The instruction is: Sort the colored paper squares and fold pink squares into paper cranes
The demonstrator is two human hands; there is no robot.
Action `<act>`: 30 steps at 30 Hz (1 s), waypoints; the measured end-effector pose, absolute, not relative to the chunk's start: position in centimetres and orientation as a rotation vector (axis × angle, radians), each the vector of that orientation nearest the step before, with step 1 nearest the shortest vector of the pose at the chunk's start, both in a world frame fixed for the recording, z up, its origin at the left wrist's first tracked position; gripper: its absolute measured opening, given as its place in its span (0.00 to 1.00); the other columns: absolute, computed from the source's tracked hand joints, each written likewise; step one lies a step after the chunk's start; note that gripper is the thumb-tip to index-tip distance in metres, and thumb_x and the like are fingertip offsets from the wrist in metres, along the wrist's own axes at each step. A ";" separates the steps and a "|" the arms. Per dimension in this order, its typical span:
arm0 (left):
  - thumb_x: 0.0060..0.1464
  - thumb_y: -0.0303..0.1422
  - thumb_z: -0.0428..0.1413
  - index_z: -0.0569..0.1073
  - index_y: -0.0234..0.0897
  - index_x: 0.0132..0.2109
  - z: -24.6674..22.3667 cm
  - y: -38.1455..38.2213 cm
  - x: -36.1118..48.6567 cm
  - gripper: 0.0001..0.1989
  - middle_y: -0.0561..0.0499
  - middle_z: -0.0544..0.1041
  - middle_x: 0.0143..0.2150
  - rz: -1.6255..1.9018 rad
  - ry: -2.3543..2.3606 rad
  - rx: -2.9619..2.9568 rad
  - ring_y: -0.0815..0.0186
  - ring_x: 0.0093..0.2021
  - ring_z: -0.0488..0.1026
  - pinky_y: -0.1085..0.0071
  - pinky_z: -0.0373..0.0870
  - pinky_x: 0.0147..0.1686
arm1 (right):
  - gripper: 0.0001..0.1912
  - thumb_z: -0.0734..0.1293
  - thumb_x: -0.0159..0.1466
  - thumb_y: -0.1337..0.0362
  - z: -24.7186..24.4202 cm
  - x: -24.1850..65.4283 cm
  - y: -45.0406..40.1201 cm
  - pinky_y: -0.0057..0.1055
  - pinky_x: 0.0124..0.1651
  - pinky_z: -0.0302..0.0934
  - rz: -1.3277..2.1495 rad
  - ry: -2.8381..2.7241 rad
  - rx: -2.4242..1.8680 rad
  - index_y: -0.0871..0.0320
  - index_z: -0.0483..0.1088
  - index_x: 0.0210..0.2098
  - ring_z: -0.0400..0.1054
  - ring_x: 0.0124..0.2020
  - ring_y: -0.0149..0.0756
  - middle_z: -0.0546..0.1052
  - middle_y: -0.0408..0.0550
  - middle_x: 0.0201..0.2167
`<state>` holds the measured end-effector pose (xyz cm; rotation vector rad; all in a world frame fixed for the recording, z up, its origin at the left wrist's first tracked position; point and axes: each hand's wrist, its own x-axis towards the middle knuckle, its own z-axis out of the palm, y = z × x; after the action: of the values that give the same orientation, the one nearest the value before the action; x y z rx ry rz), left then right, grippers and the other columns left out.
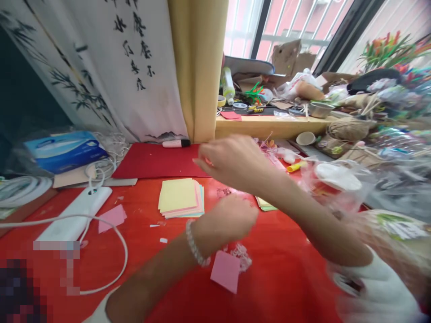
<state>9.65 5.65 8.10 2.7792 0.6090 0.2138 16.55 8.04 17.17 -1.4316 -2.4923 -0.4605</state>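
Observation:
My left hand, with a clear beaded bracelet on its wrist, is curled closed above the red table. Its fingertips face away, and whatever they hold, if anything, is hidden. Just beyond and higher, my right hand reaches across with its fingers bent together and slightly blurred; its grip is hidden too. To the left of both hands lies a fanned stack of yellow, pink and blue paper squares. A pink paper square lies below my left hand beside some clear, lacy bits. A second paper stack shows partly under my right forearm.
On the left are a white power strip with a looping cable, pink paper and a blue tissue pack. A marker lies on a dark red sheet. Plastic bags and craft clutter crowd the right and the windowsill.

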 end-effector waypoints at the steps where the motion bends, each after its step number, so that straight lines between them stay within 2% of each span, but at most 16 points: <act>1: 0.54 0.24 0.50 0.74 0.31 0.33 7.7 4.0 8.8 0.08 0.44 0.75 0.30 0.154 0.562 2.835 0.60 0.32 0.70 0.64 0.65 0.33 | 0.18 0.54 0.66 0.57 15.8 16.7 7.4 0.31 0.27 0.42 -0.328 -2.527 -1.447 0.57 0.70 0.29 0.66 0.26 0.36 0.74 0.49 0.26; 2: 0.55 0.26 0.50 0.74 0.32 0.34 7.1 2.6 7.9 0.08 0.44 0.75 0.30 0.083 0.507 2.875 0.59 0.33 0.71 0.63 0.66 0.35 | 0.16 0.57 0.65 0.58 14.4 17.1 6.7 0.31 0.27 0.42 -0.133 -2.546 -1.480 0.57 0.70 0.27 0.64 0.24 0.35 0.74 0.49 0.25; 5: 0.58 0.29 0.50 0.69 0.34 0.49 4.6 -0.2 5.3 0.12 0.42 0.74 0.41 0.037 0.446 3.006 0.55 0.45 0.70 0.59 0.64 0.45 | 0.14 0.64 0.59 0.59 9.9 18.6 4.3 0.31 0.28 0.43 0.604 -2.331 -1.529 0.57 0.68 0.19 0.61 0.23 0.33 0.71 0.47 0.20; 7: 0.58 0.36 0.52 0.65 0.32 0.54 2.9 -0.8 3.9 0.19 0.39 0.71 0.47 0.120 0.551 2.978 0.52 0.50 0.67 0.58 0.63 0.47 | 0.13 0.65 0.57 0.61 6.8 19.4 3.1 0.30 0.28 0.45 0.717 -2.240 -1.524 0.57 0.68 0.18 0.61 0.23 0.33 0.71 0.46 0.20; 9: 0.57 0.41 0.52 0.65 0.32 0.53 1.6 -0.9 2.8 0.21 0.38 0.69 0.50 0.166 0.668 2.893 0.52 0.51 0.65 0.58 0.63 0.47 | 0.12 0.62 0.59 0.61 4.1 19.8 2.4 0.29 0.28 0.49 0.836 -2.154 -1.492 0.57 0.69 0.21 0.63 0.23 0.32 0.72 0.45 0.20; 13: 0.58 0.39 0.52 0.67 0.36 0.46 0.3 -0.5 1.4 0.13 0.44 0.69 0.46 0.259 0.829 2.643 0.57 0.46 0.64 0.60 0.63 0.46 | 0.17 0.57 0.63 0.55 0.3 20.0 2.5 0.27 0.26 0.54 1.076 -1.890 -1.445 0.59 0.67 0.26 0.61 0.20 0.29 0.70 0.43 0.20; 16: 0.58 0.37 0.52 0.66 0.36 0.38 -0.1 0.1 0.8 0.08 0.48 0.69 0.41 0.308 0.883 2.515 0.61 0.41 0.64 0.64 0.63 0.43 | 0.17 0.56 0.63 0.52 -0.3 19.9 2.7 0.25 0.25 0.55 1.180 -1.698 -1.425 0.59 0.66 0.31 0.61 0.21 0.27 0.70 0.43 0.23; 18: 0.59 0.36 0.50 0.63 0.37 0.35 -0.2 0.5 0.6 0.08 0.49 0.68 0.37 0.347 0.924 2.439 0.63 0.38 0.64 0.66 0.64 0.39 | 0.18 0.55 0.63 0.50 0.0 19.8 2.5 0.25 0.25 0.56 1.236 -1.623 -1.412 0.58 0.65 0.33 0.62 0.22 0.27 0.70 0.44 0.26; 21: 0.61 0.37 0.45 0.59 0.38 0.38 -0.3 0.8 0.6 0.07 0.52 0.67 0.36 0.503 1.055 2.198 0.66 0.35 0.65 0.69 0.65 0.36 | 0.20 0.55 0.63 0.48 0.8 19.5 1.3 0.26 0.26 0.57 1.359 -1.640 -1.357 0.58 0.65 0.31 0.64 0.24 0.28 0.71 0.44 0.27; 23: 0.62 0.38 0.45 0.56 0.39 0.44 -0.3 0.9 0.6 0.09 0.53 0.65 0.36 0.666 1.090 1.937 0.67 0.36 0.66 0.69 0.65 0.38 | 0.19 0.58 0.64 0.49 1.0 19.4 0.4 0.27 0.30 0.57 1.454 -1.776 -1.261 0.58 0.65 0.29 0.62 0.25 0.28 0.68 0.42 0.25; 26: 0.60 0.38 0.47 0.54 0.42 0.52 -0.5 1.1 0.6 0.15 0.53 0.65 0.37 0.783 1.016 1.684 0.67 0.39 0.66 0.68 0.65 0.43 | 0.14 0.62 0.62 0.53 1.0 19.3 -0.5 0.27 0.28 0.53 1.466 -1.875 -1.254 0.57 0.65 0.28 0.57 0.23 0.27 0.64 0.39 0.22; 30: 0.58 0.39 0.51 0.60 0.45 0.50 -0.4 1.2 0.5 0.14 0.55 0.67 0.33 0.801 1.048 1.567 0.68 0.36 0.67 0.70 0.65 0.38 | 0.08 0.64 0.62 0.59 0.9 19.5 -0.5 0.27 0.32 0.57 1.682 -1.683 -1.253 0.57 0.68 0.32 0.65 0.27 0.28 0.71 0.41 0.25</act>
<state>0.45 1.17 -0.38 1.5666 1.0480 0.8009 19.46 -0.54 0.91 -1.2526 -1.6826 1.6816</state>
